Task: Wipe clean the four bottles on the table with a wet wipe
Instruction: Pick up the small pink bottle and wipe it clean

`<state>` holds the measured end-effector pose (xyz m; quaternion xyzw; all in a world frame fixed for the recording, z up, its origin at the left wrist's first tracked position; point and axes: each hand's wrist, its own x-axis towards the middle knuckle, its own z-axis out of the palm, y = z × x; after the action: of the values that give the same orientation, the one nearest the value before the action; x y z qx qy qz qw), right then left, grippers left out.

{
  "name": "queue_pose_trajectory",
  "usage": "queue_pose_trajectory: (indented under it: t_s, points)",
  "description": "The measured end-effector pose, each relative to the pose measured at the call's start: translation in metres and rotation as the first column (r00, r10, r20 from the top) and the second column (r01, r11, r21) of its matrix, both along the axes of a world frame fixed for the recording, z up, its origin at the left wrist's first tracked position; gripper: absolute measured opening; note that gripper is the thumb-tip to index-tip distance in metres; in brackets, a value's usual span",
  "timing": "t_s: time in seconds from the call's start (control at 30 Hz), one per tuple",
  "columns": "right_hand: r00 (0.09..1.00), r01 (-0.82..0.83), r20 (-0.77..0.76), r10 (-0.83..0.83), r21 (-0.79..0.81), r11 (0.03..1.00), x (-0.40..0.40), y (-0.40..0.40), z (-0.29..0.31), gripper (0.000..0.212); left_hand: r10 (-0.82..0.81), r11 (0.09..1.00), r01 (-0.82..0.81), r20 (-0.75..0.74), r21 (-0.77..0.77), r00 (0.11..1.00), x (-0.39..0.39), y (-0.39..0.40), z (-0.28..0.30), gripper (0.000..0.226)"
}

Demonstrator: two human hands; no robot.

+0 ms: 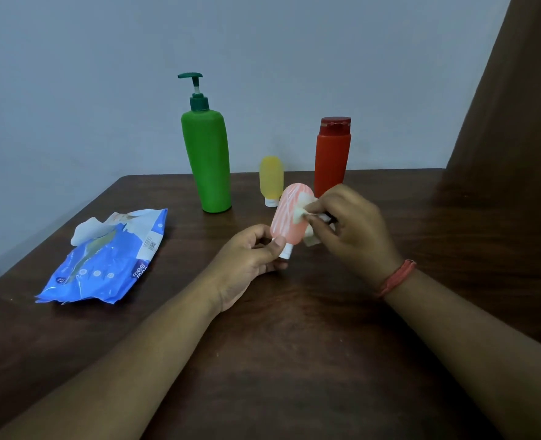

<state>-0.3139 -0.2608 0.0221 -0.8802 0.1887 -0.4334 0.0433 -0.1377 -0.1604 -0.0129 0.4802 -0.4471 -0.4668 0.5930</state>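
Beyond the right hand (pixel 353 225) stand the red bottle (pixel 332 157) and yellow bottle (pixel 271 179), blocking; right of it the table (pixel 453 217) is free.

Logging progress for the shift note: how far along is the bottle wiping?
In hand: the left hand holds the pink bottle by its cap end while the right hand rubs it with a wet wipe. The green pump bottle, yellow bottle and red bottle stand behind; whether any is wiped cannot be told.
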Motion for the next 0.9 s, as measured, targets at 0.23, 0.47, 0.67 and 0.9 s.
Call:
queue_pose_trajectory:
  t_s: [0.23, 0.47, 0.67, 0.9]
  points:
    - [0.994, 0.045, 0.1, -0.04, -0.046, 0.998, 0.0, -0.004, -0.003, 0.007, 0.003, 1.0, -0.002, 0.028, -0.007, 1.0, 0.0, -0.001, -0.002, 0.006]
    - [0.999, -0.039, 0.002, 0.039, -0.063, 0.997, -0.004, -0.006, -0.008, 0.008, 0.005, 1.0, -0.005, 0.028, 0.006, 1.0, 0.001, 0.0, -0.002, 0.004]
    - [0.998, -0.023, 0.057, 0.026, -0.051, 0.998, -0.004, -0.006, -0.007, 0.009, -0.021, 0.999, 0.019, 0.061, 0.029, 0.998, 0.004, 0.001, -0.001, 0.008]
    - [0.998, 0.002, 0.062, 0.0, -0.033, 0.999, -0.006, -0.008, -0.005, 0.012, -0.013, 1.0, 0.008, 0.172, 0.028, 0.985, 0.005, -0.001, -0.004, 0.022]
